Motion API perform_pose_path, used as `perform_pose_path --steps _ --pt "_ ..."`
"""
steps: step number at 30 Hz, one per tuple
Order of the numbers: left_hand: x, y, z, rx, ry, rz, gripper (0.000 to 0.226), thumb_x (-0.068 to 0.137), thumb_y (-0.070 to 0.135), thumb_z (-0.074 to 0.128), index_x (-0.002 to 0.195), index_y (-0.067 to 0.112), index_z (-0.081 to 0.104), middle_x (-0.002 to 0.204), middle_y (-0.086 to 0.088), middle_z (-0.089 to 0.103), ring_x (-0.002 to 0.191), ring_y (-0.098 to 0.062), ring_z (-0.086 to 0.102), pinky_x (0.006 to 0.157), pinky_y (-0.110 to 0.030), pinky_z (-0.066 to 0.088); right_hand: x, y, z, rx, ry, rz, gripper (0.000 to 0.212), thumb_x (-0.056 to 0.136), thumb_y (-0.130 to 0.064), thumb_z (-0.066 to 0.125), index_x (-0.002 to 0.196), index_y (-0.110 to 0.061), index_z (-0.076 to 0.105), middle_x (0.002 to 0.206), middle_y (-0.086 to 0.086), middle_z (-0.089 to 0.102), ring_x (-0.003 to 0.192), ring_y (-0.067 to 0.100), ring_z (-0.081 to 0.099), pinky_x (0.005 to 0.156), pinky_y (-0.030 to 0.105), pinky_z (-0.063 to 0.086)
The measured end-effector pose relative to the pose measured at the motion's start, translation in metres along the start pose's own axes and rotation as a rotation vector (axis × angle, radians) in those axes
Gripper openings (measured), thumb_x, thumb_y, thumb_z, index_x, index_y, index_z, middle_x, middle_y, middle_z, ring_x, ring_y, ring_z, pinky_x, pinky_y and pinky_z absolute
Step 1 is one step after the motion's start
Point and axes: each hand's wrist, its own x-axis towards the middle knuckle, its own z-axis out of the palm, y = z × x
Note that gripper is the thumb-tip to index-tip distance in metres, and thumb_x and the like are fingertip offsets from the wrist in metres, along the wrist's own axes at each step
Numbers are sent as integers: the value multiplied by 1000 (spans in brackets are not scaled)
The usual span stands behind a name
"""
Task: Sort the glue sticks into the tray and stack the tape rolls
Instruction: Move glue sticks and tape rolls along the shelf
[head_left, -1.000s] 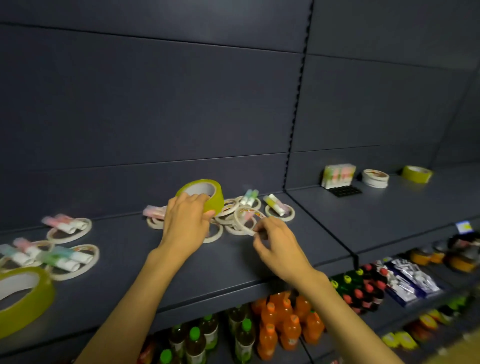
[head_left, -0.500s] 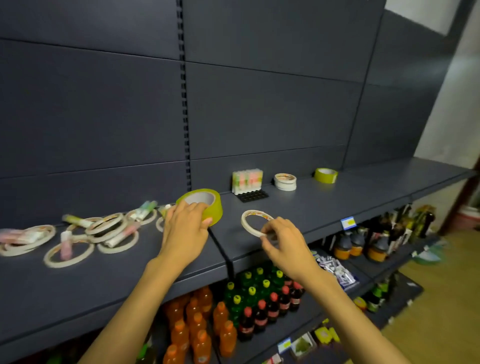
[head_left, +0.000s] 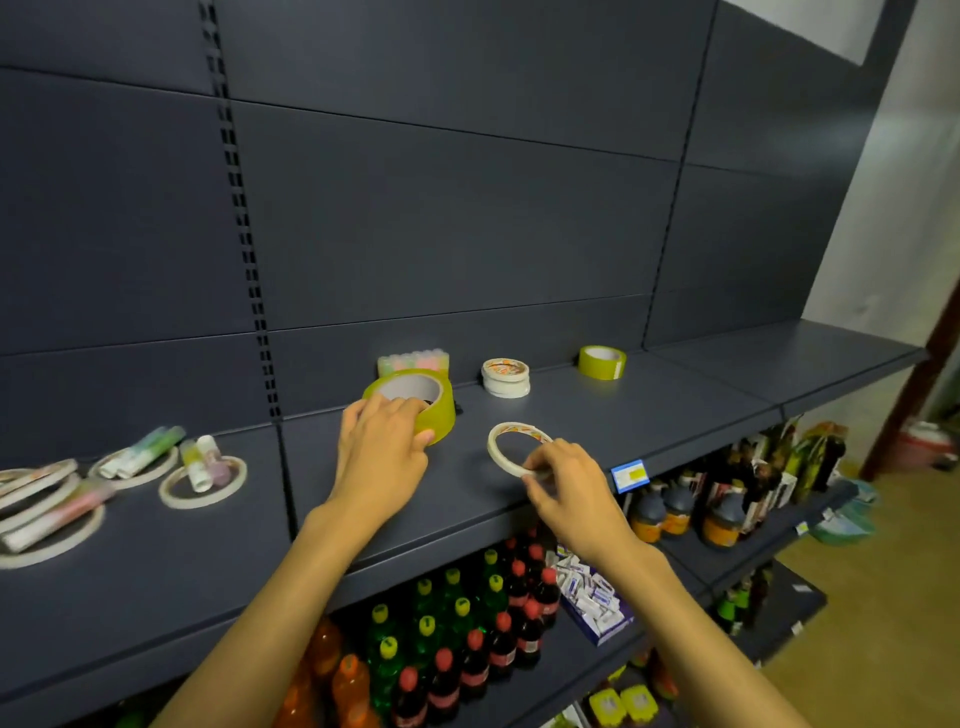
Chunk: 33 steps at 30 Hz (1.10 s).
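Observation:
My left hand grips a wide yellow-green tape roll above the dark shelf. My right hand pinches a thin white tape ring, tilted on edge. Behind the wide roll stands a tray of pastel glue sticks, partly hidden. To its right sit a small stack of white tape rolls and another yellow-green roll. On the left lie several thin white rings with loose glue sticks across them.
A slotted upright divides the back panels. Below the shelf stand bottles of green, red and orange drinks, a box of small packets and dark jars on lower shelves. A price label hangs on the shelf edge.
The view has swung right along the shelf. Both hands carried their tape rolls rightward from the loose pile, and now they are near the tray and the stacked rolls.

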Motion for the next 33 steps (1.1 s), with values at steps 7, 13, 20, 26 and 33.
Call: perform_pose_path --steps 7,13,20,26,33 --pt "57 11 53 19 55 -2 28 91 21 67 118 16 66 106 -1 71 111 -27 55 97 -35 26 77 78 13 -23 -53 -14 5 89 -17 64 93 -20 62 92 -6 59 89 15 52 77 29 46" --pt "101 17 94 70 60 -7 26 88 22 69 114 16 67 100 -1 71 106 -29 57 95 -36 26 145 146 18 -123 -139 -19 5 88 -12 62 92 -11 65 96 7 64 92 25 55 76 33 43" --pt "130 28 130 101 49 -11 23 87 23 72 109 18 67 96 -1 69 101 -27 58 95 -37 27 198 213 35 -134 -185 30 4 89 -10 61 90 -9 65 98 10 64 92 28 59 77 34 45" --pt "161 50 156 120 57 -25 24 87 23 72 110 21 66 96 3 68 100 -25 56 94 -35 30 237 255 53 -134 -208 -56 3 92 -14 63 90 -13 65 99 6 65 97 27 56 80 37 47" --pt "189 92 192 132 85 -50 23 88 23 71 110 22 65 96 5 68 99 -23 54 91 -32 28 266 287 67 -60 -281 -208 9 92 -18 63 93 -15 71 101 4 69 98 25 54 80 42 50"
